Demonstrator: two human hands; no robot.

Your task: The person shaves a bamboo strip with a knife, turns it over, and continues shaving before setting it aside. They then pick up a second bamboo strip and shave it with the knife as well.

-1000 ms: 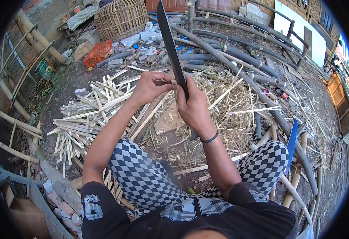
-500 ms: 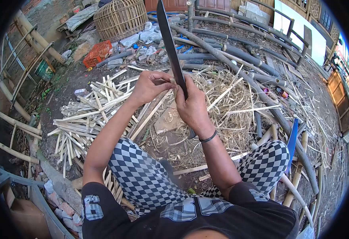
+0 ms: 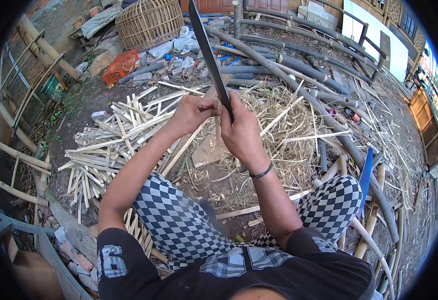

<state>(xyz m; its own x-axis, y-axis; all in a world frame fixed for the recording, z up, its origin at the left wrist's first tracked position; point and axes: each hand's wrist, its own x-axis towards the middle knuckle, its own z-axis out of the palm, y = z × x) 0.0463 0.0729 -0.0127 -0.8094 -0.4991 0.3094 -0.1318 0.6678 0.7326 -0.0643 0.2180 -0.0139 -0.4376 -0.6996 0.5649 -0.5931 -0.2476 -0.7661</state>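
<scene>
My right hand (image 3: 241, 131) is wrapped round the grip end of a machete (image 3: 210, 56). Its long dark blade points up and away, leaning slightly left. Close against the blade, my left hand (image 3: 191, 114) pinches a thin pale bamboo strip (image 3: 217, 106) between thumb and fingers. Most of that strip is hidden or seen end-on. The machete's handle is mostly covered by my right hand. Below the hands, a flat wooden board (image 3: 205, 154) lies on the ground among curled shavings (image 3: 291, 127).
Split bamboo strips (image 3: 99, 142) are heaped at the left. Bamboo poles (image 3: 304, 70) lie across the back and right. A blue saw blade (image 3: 365, 180) stands by my right knee. Farther back are a red crate (image 3: 120, 66) and a woven basket (image 3: 149, 25).
My left hand has shifted slightly down and right, nearer the blade. The blade leans a little more left, and my right hand has dipped slightly.
</scene>
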